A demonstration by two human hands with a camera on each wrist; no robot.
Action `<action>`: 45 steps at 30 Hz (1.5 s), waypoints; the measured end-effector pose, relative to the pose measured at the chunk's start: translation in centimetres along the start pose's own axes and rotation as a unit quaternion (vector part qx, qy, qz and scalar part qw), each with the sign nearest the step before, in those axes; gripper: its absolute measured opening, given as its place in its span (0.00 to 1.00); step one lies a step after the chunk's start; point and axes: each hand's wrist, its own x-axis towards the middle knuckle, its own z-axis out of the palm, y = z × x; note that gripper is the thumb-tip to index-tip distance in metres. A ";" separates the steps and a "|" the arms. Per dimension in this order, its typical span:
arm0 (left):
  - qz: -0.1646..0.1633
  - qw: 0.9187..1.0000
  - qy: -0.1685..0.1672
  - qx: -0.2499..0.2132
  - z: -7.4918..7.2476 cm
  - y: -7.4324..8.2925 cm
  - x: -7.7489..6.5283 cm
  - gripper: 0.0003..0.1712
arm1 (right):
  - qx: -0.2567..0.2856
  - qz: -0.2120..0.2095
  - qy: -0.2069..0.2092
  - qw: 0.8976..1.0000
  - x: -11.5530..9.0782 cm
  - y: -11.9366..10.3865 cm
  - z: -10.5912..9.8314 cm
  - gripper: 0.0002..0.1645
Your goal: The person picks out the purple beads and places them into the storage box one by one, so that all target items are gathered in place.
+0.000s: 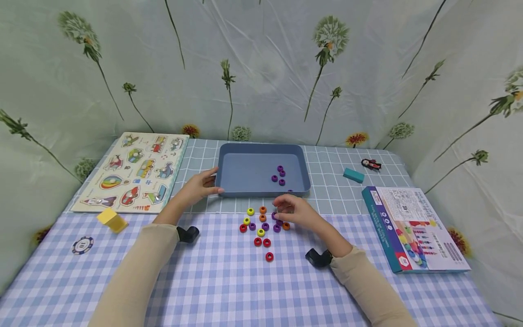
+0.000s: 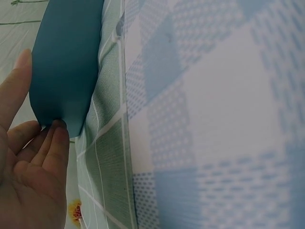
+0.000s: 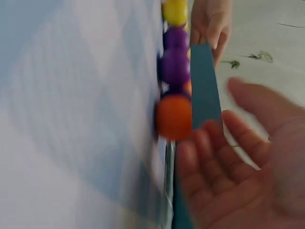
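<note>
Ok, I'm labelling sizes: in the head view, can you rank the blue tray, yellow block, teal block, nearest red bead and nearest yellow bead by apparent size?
1. blue tray
2. yellow block
3. teal block
4. nearest red bead and nearest yellow bead: they look alike, so I leave these two unranked.

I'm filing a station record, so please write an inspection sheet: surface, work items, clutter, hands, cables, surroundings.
Surface: blue-checked cloth nearer, grey gridded cloth behind.
Work items: blue tray holds purple beads; loose beads in red, yellow, orange and purple lie in front.
Clutter: puzzle board, yellow block, poker chip left; box, teal block, small figure right.
Hands: left hand holds the tray's left end; right hand is at the loose beads, none seen in its grasp.
Cables: nothing seen.
Surroundings: flower-printed fabric.
</note>
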 end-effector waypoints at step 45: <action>-0.008 1.000 0.002 -0.007 0.1 -0.1 0.1 0.44 | -0.078 0.136 0.077 0.985 8.2 4.0 -4.4 0.12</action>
